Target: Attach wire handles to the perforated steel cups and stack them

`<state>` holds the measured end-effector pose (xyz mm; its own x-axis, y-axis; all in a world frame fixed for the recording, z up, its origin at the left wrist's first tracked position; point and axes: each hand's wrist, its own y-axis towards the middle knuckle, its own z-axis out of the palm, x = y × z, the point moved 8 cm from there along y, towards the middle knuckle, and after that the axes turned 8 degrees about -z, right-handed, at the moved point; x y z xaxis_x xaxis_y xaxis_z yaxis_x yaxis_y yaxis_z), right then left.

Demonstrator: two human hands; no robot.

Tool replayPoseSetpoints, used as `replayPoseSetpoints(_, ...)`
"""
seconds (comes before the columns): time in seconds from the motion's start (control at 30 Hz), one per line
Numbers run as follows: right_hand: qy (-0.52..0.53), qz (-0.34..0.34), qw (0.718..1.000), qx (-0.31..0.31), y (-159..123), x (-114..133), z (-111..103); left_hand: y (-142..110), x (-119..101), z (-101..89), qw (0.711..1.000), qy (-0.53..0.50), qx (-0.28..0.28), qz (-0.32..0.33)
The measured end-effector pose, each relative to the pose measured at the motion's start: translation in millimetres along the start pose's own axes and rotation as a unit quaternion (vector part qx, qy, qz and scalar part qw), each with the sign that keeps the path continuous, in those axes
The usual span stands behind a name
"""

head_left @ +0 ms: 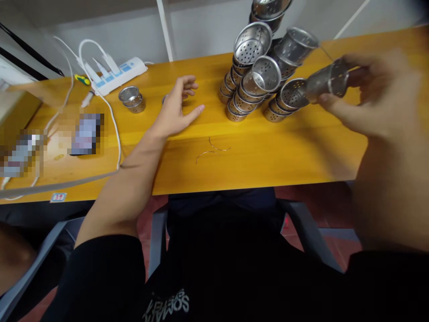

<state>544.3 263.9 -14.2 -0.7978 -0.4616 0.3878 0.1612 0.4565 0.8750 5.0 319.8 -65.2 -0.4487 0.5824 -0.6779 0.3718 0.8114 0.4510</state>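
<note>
My right hand holds a perforated metal cup by its side, tilted, at the right of the stacks; hand and cup are a little blurred. Beside it, several like cups stand nested in leaning stacks, among them a front stack and a shorter right stack. My left hand hovers over the table with fingers apart and nothing in it. Behind that hand a bit of a metal rim shows, mostly hidden. Two thin curved wires lie on the table in front of me.
On the yellow table, two nested cups stand left of my left hand. Further left are a white power strip with plugs, a phone, a white cable and a yellow-green tool. A wall runs behind.
</note>
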Motion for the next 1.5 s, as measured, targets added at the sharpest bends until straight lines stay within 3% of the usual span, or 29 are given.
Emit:
replayPoseSetpoints(0.07,-0.006,-0.011,0.999,0.038,2.0,-19.1,23.1,-0.4,0.8,-1.8,1.0,-0.001,-0.003,-0.008)
replayPoseSetpoints(0.13,-0.028,-0.009,0.999,0.03,5.6,-28.7,33.3,-0.6,3.6,-4.3,1.0,-0.016,-0.014,-0.013)
replayPoseSetpoints(0.3,-0.016,-0.09,0.993,0.08,6.8,-9.4,42.9,1.0,15.0,-6.6,0.997,-0.048,-0.045,0.029)
replayPoseSetpoints(0.43,-0.035,-0.045,0.99,0.131,0.7,-6.3,47.5,1.3,16.3,-5.4,0.996,-0.04,-0.05,0.059)
replayPoseSetpoints(0.67,-0.012,-0.04,0.99,0.138,-7.0,-9.2,57.9,1.1,14.5,-6.8,0.996,-0.057,-0.046,0.05)
replayPoseSetpoints(0.83,-0.025,0.005,0.997,0.067,-12.7,-10.2,45.4,1.3,20.1,-5.4,0.998,-0.033,-0.027,0.036)
replayPoseSetpoints(0.9,0.014,-0.019,0.995,0.099,-14.9,-3.5,45.5,1.4,21.6,-5.9,0.999,-0.031,-0.031,0.033)
replayPoseSetpoints(1.03,0.0,-0.007,0.996,0.086,-13.6,-9.6,36.0,2.0,25.9,-4.8,0.998,-0.032,-0.038,0.035)
replayPoseSetpoints(1.13,-0.006,-0.017,0.993,0.116,-15.6,-3.9,32.9,1.2,25.1,-4.8,0.998,-0.021,-0.037,0.039)
replayPoseSetpoints(1.2,-0.026,-0.041,0.986,0.16,-20.3,12.7,26.4,-0.7,19.2,-7.3,0.999,-0.013,-0.037,0.036)
replayPoseSetpoints(1.3,-0.04,-0.118,0.94,0.317,-36.7,52.6,23.1,-4.2,7.4,-10.2,1.0,0.011,-0.021,0.009)
replayPoseSetpoints(1.5,-0.07,-0.052,0.925,0.369,-39.5,79.2,11.0,-3.7,5.5,-9.1,0.999,0.018,-0.004,-0.031)
